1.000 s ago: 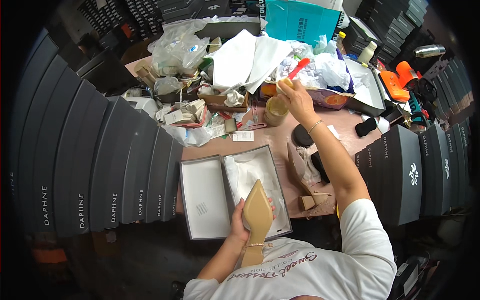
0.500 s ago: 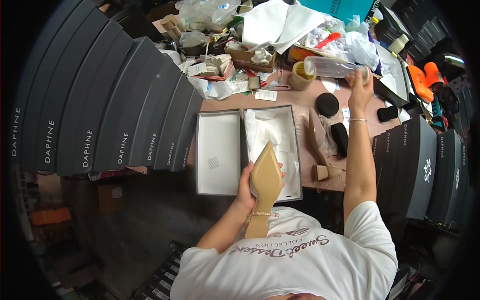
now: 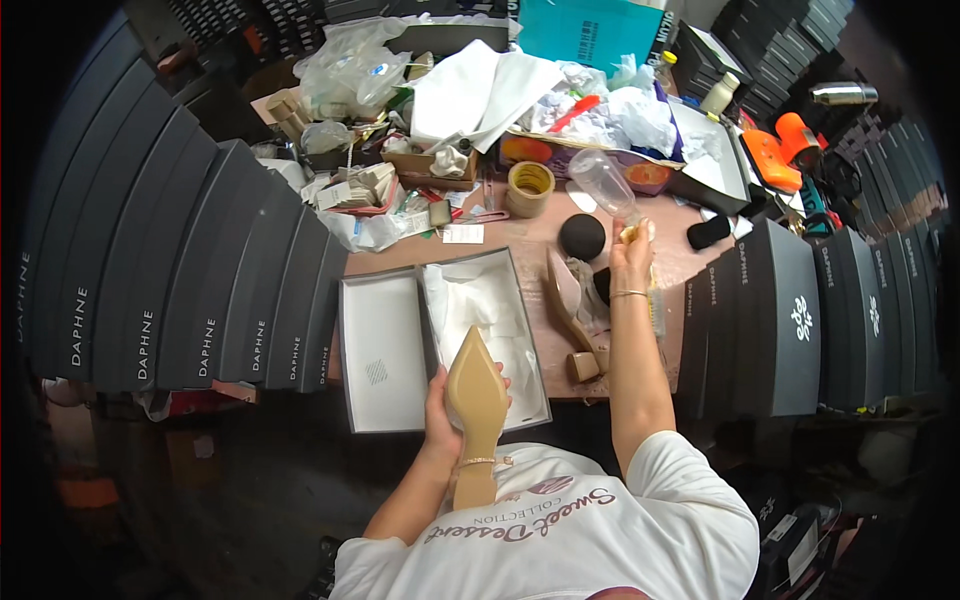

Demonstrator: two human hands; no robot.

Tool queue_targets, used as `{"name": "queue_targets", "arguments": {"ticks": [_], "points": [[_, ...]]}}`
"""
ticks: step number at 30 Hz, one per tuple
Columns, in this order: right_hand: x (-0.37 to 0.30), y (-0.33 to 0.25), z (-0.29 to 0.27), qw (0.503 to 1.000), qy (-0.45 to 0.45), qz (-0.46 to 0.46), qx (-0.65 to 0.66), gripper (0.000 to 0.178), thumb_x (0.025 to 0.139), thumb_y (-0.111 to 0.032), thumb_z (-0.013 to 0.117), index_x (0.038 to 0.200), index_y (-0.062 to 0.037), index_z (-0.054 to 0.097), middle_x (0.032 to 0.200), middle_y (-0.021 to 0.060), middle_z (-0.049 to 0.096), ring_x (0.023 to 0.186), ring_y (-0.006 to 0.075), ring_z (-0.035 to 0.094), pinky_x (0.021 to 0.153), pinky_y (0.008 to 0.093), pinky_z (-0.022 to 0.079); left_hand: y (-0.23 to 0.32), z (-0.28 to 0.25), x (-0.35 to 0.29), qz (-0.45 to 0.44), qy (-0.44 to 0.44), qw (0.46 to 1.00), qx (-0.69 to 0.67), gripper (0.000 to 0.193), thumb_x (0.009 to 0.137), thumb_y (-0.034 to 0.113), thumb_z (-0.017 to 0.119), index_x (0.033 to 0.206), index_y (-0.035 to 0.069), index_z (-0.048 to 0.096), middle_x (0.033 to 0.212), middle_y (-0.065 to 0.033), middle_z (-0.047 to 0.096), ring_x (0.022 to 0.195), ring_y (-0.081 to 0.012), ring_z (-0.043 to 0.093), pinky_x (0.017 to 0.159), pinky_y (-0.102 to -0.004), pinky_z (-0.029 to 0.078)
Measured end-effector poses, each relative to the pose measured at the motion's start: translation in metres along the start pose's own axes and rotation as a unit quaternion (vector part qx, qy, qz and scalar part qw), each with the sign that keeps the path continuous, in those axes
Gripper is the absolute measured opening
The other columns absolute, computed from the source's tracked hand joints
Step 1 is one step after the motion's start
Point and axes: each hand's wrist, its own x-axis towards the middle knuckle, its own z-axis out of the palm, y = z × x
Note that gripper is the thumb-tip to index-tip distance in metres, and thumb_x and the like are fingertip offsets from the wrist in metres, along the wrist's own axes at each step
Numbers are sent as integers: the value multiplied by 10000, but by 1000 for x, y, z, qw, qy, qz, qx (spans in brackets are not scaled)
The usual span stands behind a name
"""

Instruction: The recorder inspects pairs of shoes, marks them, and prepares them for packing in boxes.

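My left hand [image 3: 440, 412] is closed round a heeled pointed-toe shoe [image 3: 477, 390], its tan sole turned up and toe pointing away from me. A thin strap with a small buckle crosses near its heel. My right hand [image 3: 632, 250] grips a clear plastic bottle [image 3: 602, 178] by its lower end, the bottle's body tilting up and left. Below the toe lies an open shoe box [image 3: 535, 365] with white paper, beside its pale-lined lid [image 3: 385, 335]. A second heeled shoe [image 3: 566, 300] rests on its side near my right forearm, with tissue against it.
Stacks of dark shoe boxes [image 3: 190, 260] rise at left and more boxes [image 3: 760, 320] at right. A tape roll [image 3: 530, 188], a round black pad [image 3: 582, 237] and a small black object [image 3: 708, 232] sit on the pinkish table. Papers and plastic bags [image 3: 350, 80] crowd the back.
The bottle has swung from nearly level to a steep tilt, with my right hand lower and closer. The whole view has shifted; my left hand keeps the shoe sole-up.
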Motion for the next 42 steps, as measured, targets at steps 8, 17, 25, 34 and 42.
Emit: {"name": "queue_targets", "arguments": {"ticks": [8, 17, 25, 34, 42], "points": [[-35, 35, 107, 564, -381, -492, -542, 387, 847, -132, 640, 1230, -123, 583, 1147, 203, 551, 1058, 367, 550, 902, 400, 453, 9, -2, 0, 4, 19, 1000, 20, 709, 904, 556, 420, 1386, 38, 386, 1301, -189, 501, 1133, -353, 548, 925, -480, 482], [-121, 13, 81, 618, -457, -210, -604, 214, 972, -170, 478, 1001, -3, 609, 860, 113, 554, 751, 180, 518, 687, 360, 430, 26, -16, -15, 28, -17, 996, 78, 711, 896, 570, 428, 1346, 19, 427, 1255, -178, 531, 1083, -318, 580, 858, -439, 528], [-295, -25, -15, 461, -620, -288, -566, 126, 744, -155, 661, 844, -126, 590, 742, 83, 530, 571, 250, 569, 469, 369, 451, -16, -13, -27, 12, 27, 997, 72, 545, 941, 491, 445, 1251, 47, 504, 1156, -99, 594, 1037, -205, 594, 882, -334, 495], [-313, -26, 0, 427, -617, -266, -606, 130, 772, -154, 615, 865, -93, 548, 719, 83, 541, 598, 284, 597, 480, 388, 474, -19, -14, -46, 33, 51, 995, 73, 515, 950, 479, 436, 1232, 56, 518, 1159, -104, 600, 1023, -188, 603, 888, -354, 494], [-345, -32, 9, 321, -683, -228, -616, 121, 767, -177, 593, 829, -86, 544, 708, 68, 577, 597, 244, 633, 481, 390, 503, -17, -15, -53, 81, 72, 991, 81, 484, 951, 466, 429, 1196, 64, 537, 1072, -69, 617, 987, -190, 600, 832, -345, 502]]}}
